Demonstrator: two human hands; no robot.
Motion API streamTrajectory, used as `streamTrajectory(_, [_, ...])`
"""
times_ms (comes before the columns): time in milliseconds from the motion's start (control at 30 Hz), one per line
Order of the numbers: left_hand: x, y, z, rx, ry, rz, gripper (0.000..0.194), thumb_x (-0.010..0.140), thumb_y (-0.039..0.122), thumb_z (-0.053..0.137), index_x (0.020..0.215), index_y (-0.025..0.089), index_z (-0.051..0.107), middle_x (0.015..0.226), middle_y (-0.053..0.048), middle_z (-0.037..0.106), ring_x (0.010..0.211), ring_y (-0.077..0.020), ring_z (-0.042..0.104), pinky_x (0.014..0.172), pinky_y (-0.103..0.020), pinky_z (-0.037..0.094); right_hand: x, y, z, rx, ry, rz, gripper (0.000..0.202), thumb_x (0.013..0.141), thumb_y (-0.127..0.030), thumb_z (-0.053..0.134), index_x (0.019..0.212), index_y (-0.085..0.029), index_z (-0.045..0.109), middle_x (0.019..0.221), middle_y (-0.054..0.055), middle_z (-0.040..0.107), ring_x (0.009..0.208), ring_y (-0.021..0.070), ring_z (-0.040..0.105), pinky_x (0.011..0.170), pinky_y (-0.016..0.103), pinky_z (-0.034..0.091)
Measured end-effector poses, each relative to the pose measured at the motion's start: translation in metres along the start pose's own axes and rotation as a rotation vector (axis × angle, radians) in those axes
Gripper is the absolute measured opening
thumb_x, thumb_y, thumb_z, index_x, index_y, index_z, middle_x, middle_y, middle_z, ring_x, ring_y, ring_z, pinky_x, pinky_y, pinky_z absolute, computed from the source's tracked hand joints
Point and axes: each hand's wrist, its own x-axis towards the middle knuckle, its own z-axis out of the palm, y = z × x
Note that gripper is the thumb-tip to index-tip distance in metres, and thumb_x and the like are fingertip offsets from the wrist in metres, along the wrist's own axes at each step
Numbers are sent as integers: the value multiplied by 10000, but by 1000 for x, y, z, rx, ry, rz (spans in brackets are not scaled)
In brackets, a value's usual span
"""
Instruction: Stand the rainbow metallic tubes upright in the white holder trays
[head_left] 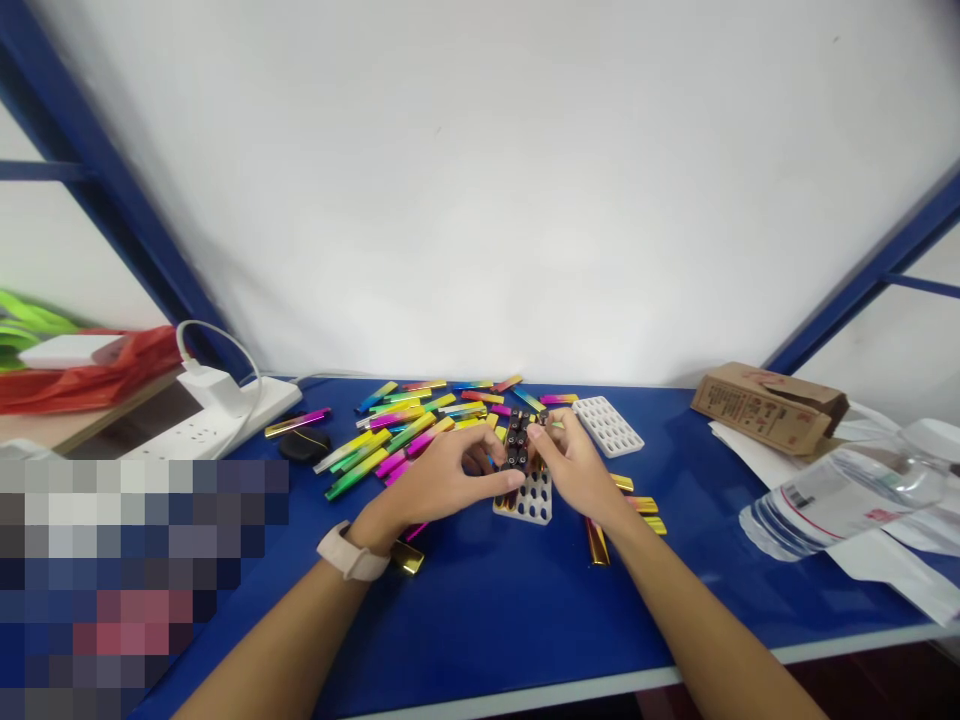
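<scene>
Both hands meet over a white tray with holes [534, 500]. My left hand [454, 468] curls round the left side of a cluster of dark-ended tubes [516, 440], its thumb lying along the near end. On the right side my right hand [571, 458] presses its thumb and fingers against the same cluster. The tubes stand upright in a tight group above the tray. Many shiny coloured tubes [409, 430] lie scattered left of and behind the hands. A second white holed tray [607, 426] rests behind my right hand.
On the right are a cardboard box [765, 405], a clear plastic bottle [832, 495] and white papers [885, 575]. A white power strip [180, 435] and a black object [304, 443] sit at the left. Several gold tubes [598, 545] lie beside my right forearm.
</scene>
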Motion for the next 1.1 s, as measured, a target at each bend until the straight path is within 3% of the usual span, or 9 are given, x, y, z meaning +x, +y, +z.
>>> streamTrajectory(500, [5, -4, 2, 22, 161, 61, 311, 955, 505, 559, 915, 203, 622, 871, 16, 628, 770, -143, 562, 700, -272, 433, 3, -5, -7, 220, -42, 16, 355, 917, -509, 646, 991, -269, 395, 536, -123, 443, 431, 90, 397, 439, 207, 332])
streamTrajectory(633, [4, -2, 3, 22, 151, 51, 308, 963, 501, 549, 914, 204, 616, 862, 20, 623, 756, -137, 553, 690, -270, 430, 3, -12, -10, 321, -63, 76, 351, 893, -532, 664, 958, -248, 469, 542, -115, 399, 407, 60, 286, 415, 192, 215])
streamTrajectory(733, [3, -2, 3, 22, 144, 44, 313, 964, 505, 542, 920, 204, 617, 877, 14, 630, 772, -143, 561, 707, -276, 435, 5, -11, -13, 421, -107, 156, 450, 914, -635, 544, 830, -193, 562, 494, -89, 356, 398, 59, 237, 413, 215, 168])
streamTrajectory(833, [4, -3, 3, 30, 136, 31, 323, 961, 516, 542, 924, 204, 617, 891, 9, 635, 784, -149, 567, 717, -282, 438, 8, -7, -15, 475, -112, 219, 607, 932, -674, 427, 600, -177, 532, 443, -61, 316, 384, 69, 263, 415, 235, 182])
streamTrajectory(1100, [4, -2, 5, 30, 126, 21, 318, 949, 516, 560, 914, 205, 619, 864, 15, 627, 751, -140, 555, 671, -267, 429, 8, -1, -11, 494, -33, 214, 496, 918, -438, 435, 481, -205, 431, 407, -61, 269, 357, 77, 216, 388, 228, 194])
